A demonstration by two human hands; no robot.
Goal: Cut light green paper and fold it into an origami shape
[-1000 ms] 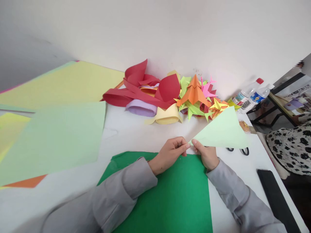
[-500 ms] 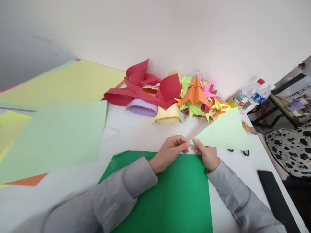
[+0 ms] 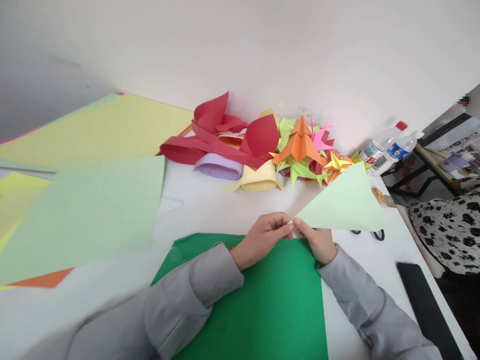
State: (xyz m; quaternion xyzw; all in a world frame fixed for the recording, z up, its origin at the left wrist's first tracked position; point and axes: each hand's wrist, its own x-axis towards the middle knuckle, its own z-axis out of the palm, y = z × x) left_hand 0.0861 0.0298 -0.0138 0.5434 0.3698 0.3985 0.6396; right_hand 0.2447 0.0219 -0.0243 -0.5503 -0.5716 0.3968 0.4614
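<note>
So the white surface (image 3: 198, 212) runs off the bottom of the view. Big yellow sheet (image 3: 142, 120) back left is cut off at the edge, same for the pale green sheet (image 3: 93, 205) partly covering it. Dark green sheet (image 3: 270, 295) up front is partly blocked by the left sleeve (image 3: 195, 287). Red paper pieces (image 3: 260, 135) pile over other paper rings by the wall, next to folded paper stuff (image 3: 300, 142). Pale green paper triangle (image 3: 343, 202) is up off the surface, blocking part of that pile; left hand (image 3: 258, 240) and right hand (image 3: 317, 242) both pinch its narrow tip. Two clear bottles (image 3: 397, 151) behind, can't make out what's inside. Black loops (image 3: 382, 236) poke out below the triangle, rest hidden.
</note>
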